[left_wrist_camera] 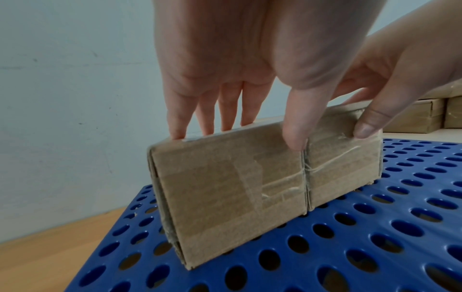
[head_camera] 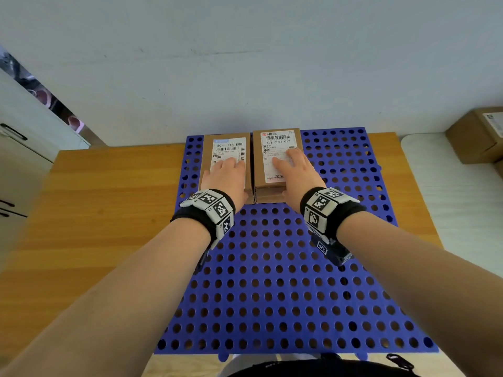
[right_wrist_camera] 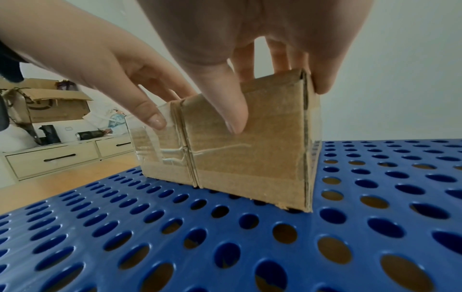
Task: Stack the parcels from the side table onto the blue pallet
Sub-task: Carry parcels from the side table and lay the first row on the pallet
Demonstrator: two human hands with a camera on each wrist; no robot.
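Observation:
Two brown cardboard parcels stand side by side, touching, at the far edge of the blue perforated pallet [head_camera: 272, 281]. My left hand [head_camera: 227, 175] lies flat on the label of the left parcel [head_camera: 228, 142]. In the left wrist view its straight fingers [left_wrist_camera: 212, 110] touch the top of that parcel [left_wrist_camera: 225, 187] and the thumb lies against the near face. My right hand [head_camera: 295, 170] rests on the right parcel [head_camera: 276, 140]. In the right wrist view its thumb [right_wrist_camera: 225, 102] presses the near face of that parcel [right_wrist_camera: 250, 158], with the fingers over the top.
The pallet lies on a wooden table [head_camera: 95, 213]. Another cardboard parcel [head_camera: 479, 134] sits on the white side table [head_camera: 449, 186] at the right. A cabinet with drawers [head_camera: 16, 159] stands at the left. The near part of the pallet holds nothing.

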